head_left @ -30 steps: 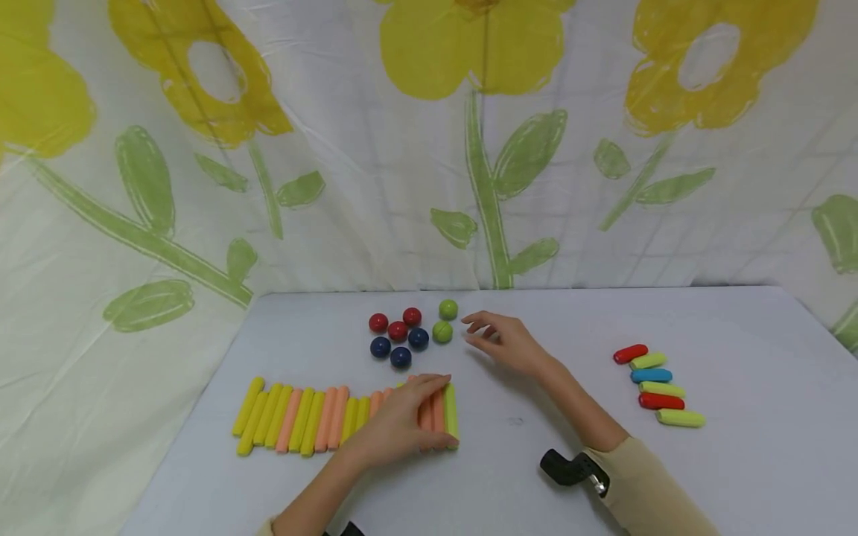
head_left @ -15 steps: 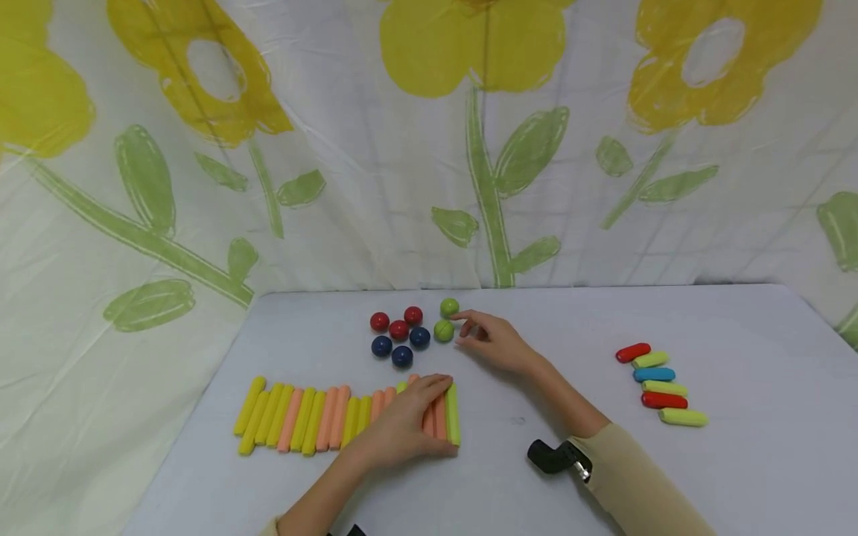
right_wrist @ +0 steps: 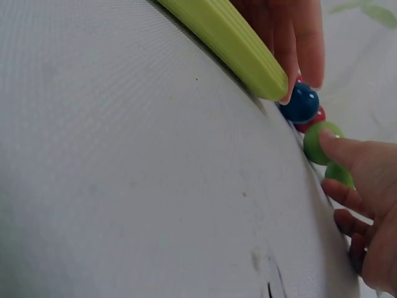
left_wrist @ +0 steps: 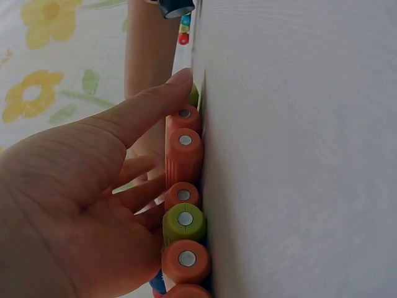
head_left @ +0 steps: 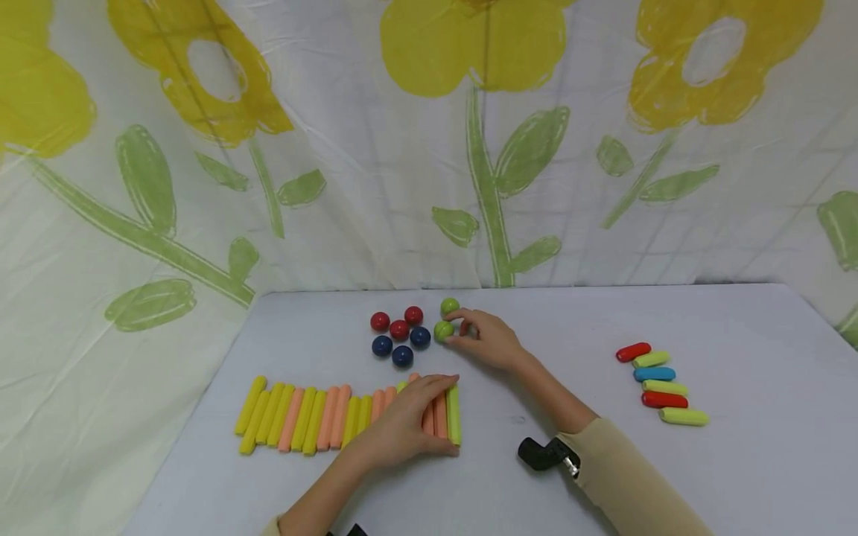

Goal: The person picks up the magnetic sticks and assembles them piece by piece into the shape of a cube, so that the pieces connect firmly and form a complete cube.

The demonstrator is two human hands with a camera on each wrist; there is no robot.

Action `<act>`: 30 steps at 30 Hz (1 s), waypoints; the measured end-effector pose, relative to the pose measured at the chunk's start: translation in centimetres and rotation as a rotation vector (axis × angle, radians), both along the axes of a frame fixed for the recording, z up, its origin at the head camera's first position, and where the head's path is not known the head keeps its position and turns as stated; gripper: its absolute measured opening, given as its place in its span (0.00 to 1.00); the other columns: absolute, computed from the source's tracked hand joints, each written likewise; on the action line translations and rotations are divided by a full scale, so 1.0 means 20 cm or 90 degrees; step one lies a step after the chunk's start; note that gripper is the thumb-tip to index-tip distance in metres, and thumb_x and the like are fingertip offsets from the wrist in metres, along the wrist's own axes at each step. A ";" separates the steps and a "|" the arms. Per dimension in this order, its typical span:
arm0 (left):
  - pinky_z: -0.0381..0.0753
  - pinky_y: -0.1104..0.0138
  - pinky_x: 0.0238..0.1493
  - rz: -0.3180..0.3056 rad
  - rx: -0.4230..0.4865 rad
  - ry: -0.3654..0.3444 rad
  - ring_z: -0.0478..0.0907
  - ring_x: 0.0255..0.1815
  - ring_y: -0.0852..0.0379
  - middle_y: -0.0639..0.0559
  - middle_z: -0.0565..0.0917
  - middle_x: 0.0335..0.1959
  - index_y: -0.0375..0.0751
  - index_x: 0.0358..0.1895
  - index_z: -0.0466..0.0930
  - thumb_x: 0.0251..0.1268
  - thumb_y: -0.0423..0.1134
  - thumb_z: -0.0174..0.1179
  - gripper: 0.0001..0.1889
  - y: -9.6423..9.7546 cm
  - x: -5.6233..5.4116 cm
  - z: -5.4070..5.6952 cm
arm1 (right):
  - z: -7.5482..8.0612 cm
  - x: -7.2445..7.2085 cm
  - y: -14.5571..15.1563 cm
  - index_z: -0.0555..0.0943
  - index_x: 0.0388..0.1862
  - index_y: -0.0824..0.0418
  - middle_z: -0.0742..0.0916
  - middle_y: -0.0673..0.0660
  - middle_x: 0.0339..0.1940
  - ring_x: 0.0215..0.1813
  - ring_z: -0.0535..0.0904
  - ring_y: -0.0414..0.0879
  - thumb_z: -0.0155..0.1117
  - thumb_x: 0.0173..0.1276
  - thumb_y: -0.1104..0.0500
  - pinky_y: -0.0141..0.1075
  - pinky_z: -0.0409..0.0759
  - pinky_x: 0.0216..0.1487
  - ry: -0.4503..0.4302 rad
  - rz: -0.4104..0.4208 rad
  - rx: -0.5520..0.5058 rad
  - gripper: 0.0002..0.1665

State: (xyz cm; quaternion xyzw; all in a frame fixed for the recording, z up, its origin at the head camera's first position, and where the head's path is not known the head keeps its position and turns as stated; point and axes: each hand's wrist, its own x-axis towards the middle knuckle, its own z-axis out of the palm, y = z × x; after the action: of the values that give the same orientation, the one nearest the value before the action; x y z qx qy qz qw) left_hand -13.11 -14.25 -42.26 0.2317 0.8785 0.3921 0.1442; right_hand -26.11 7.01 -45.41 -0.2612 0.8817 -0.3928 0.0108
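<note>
My left hand (head_left: 401, 424) lies over the right end of a row of yellow, orange and lime toy sticks (head_left: 292, 419). Its thumb stretches along their near ends, and its fingers reach the far ends. Metal discs show in the ends of the orange sticks (left_wrist: 186, 141) in the left wrist view. Farther back, my right hand (head_left: 491, 339) is beside two green balls, the nearer green ball (head_left: 444, 331) and the farther green ball (head_left: 450, 306). In the right wrist view its thumb overlaps the nearer ball, with the other fingers spread apart; a firm grip cannot be seen.
Three red balls (head_left: 380, 321) and three dark blue balls (head_left: 403, 356) cluster left of the green ones. At the right lies a staggered column of short red, lime and blue sticks (head_left: 654, 374). A flowered cloth (head_left: 375, 193) hangs behind the white table (head_left: 536, 499).
My right hand has moved left, bringing its thumb and forefinger up to the green balls. The left hand stays on the row of sticks. The balls and sticks keep their places.
</note>
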 end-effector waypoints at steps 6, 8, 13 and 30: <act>0.64 0.41 0.79 -0.003 0.007 0.005 0.66 0.79 0.43 0.44 0.72 0.77 0.40 0.78 0.69 0.56 0.46 0.81 0.46 0.01 0.00 0.01 | -0.01 0.01 0.00 0.83 0.62 0.55 0.88 0.55 0.40 0.33 0.73 0.41 0.72 0.73 0.52 0.36 0.72 0.37 -0.014 -0.020 -0.023 0.21; 0.65 0.40 0.78 -0.005 0.009 0.011 0.67 0.78 0.42 0.43 0.72 0.77 0.39 0.77 0.70 0.56 0.45 0.81 0.46 0.01 0.00 0.01 | -0.01 0.01 0.01 0.84 0.60 0.57 0.88 0.55 0.40 0.32 0.73 0.42 0.73 0.73 0.53 0.36 0.73 0.37 -0.014 -0.018 -0.041 0.20; 0.67 0.40 0.76 -0.009 0.001 0.029 0.68 0.77 0.41 0.44 0.72 0.77 0.39 0.77 0.70 0.57 0.50 0.81 0.46 0.01 0.00 0.00 | -0.01 0.02 0.05 0.84 0.58 0.60 0.89 0.56 0.41 0.34 0.76 0.42 0.74 0.72 0.56 0.36 0.76 0.40 -0.020 -0.022 -0.076 0.18; 0.75 0.52 0.74 -0.027 -0.003 0.062 0.72 0.75 0.54 0.58 0.71 0.77 0.52 0.77 0.72 0.53 0.63 0.80 0.48 0.13 -0.10 -0.23 | 0.04 0.08 0.26 0.81 0.62 0.64 0.89 0.62 0.52 0.51 0.87 0.56 0.69 0.77 0.55 0.50 0.86 0.55 -0.071 -0.029 -0.075 0.21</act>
State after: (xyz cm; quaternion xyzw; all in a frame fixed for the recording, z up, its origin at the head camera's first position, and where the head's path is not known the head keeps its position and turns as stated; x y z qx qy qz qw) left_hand -15.16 -11.60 -46.86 0.2689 0.8802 0.3753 0.1101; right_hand -24.42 12.23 -44.56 -0.2189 0.8608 -0.4581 0.0354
